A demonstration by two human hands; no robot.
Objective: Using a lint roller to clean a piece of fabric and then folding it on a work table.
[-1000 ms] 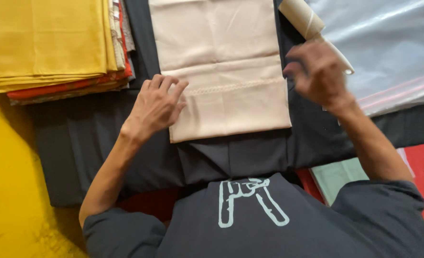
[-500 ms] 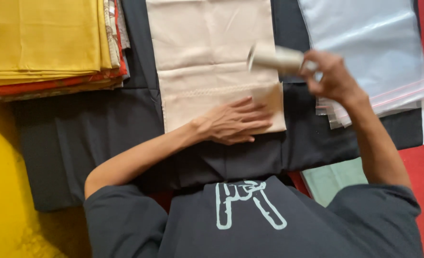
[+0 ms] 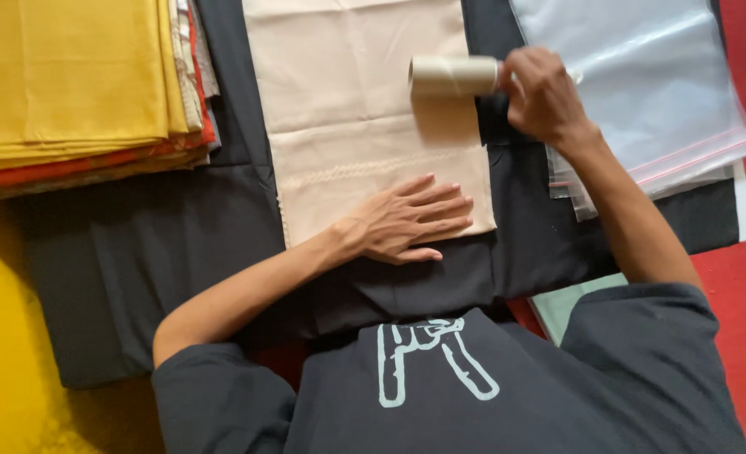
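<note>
The person's right hand is curled around the handle end of a pale roller, which looks like a lint roller. The fingers are closed tight on it, so the grip is pinching the roller. The roller sticks out to the side of that hand, over the far part of a folded beige cloth. It casts a shadow on the cloth, and whether it touches the cloth or hangs just above it cannot be told.

The left hand lies flat on the near end of the beige cloth, fingers spread wide and pressing down. It holds nothing; it just keeps the cloth from sliding.

The cloth looks thin, soft and light. It would bend and wrinkle easily, so a flat palm probably holds it better than a pinch. A faint stitched line runs across it between the two hands. The roller looks light and stiff, and its handle end seems the right place to take it, as its side may be sticky.

Under the cloth is a dark fabric spread over the worktop. Just past the right hand lie clear plastic bags with a red strip along one edge; they look slippery. Well away from the left hand, on its outer side, is a stack of folded cloths, yellow on top.
</note>
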